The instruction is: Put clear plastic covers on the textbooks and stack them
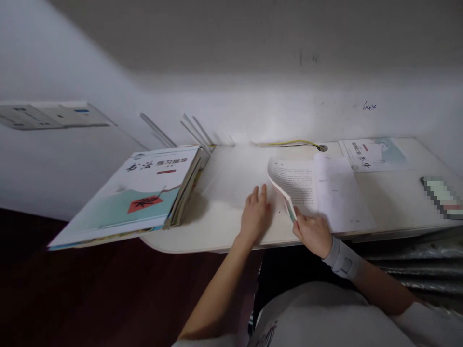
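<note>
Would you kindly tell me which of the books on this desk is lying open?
The printed book held by the right hand lies open; the stack and far booklet are closed.

1. Room for the left hand (pixel 255 219) lies on the counter (pixel 231 178), up to the stack of calligraphy workbooks (pixel 133 193).
2. The open book (pixel 294 185) blocks the right hand (pixel 313 236) rightward.
3. Farther right sit a booklet (pixel 372 154) and a pixelated object (pixel 443 197).
4. A yellow cable (pixel 289 142) and the wall (pixel 253 108) bound the back.

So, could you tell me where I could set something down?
The white desk is bare between the book stack and the open book, and right of that book, below the leaflet; it is crowded around the right hand.
</note>
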Demonstrator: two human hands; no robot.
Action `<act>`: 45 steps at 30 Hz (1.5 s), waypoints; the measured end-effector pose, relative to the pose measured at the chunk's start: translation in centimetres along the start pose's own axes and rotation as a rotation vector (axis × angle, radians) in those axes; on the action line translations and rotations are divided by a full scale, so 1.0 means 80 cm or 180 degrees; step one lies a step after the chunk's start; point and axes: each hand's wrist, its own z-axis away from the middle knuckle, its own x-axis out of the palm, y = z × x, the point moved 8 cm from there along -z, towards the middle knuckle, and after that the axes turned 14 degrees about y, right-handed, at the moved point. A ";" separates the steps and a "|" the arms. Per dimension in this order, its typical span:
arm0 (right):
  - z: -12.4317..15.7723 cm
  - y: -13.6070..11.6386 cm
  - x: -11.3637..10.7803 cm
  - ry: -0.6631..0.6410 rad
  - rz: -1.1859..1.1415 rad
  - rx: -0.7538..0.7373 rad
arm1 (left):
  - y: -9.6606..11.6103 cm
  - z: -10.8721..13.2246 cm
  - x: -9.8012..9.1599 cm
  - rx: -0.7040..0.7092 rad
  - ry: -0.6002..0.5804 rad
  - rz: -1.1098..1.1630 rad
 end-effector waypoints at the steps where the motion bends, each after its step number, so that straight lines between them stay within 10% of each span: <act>1: 0.000 -0.002 0.001 -0.0008 0.0012 -0.0019 | -0.014 -0.008 -0.001 -0.0207 0.0038 0.0013; 7: 0.003 -0.018 0.003 -0.0090 -0.0085 -0.0256 | -0.072 -0.057 0.016 -0.1197 -0.0579 0.0467; 12: -0.018 0.024 -0.014 0.0121 -0.0148 -0.0649 | -0.068 -0.065 0.018 -0.0866 -0.0979 0.0786; 18: -0.049 0.112 0.005 -0.0607 0.0002 -0.0257 | -0.079 -0.046 0.003 -0.0564 -0.0964 0.0111; 29: -0.093 0.111 0.046 -0.1228 -0.0013 0.0429 | -0.076 -0.041 -0.008 -0.0326 -0.1105 -0.0801; 45: -0.030 0.168 0.035 -0.0378 0.0088 -0.0296 | -0.095 -0.033 -0.008 -0.0356 -0.1085 -0.0895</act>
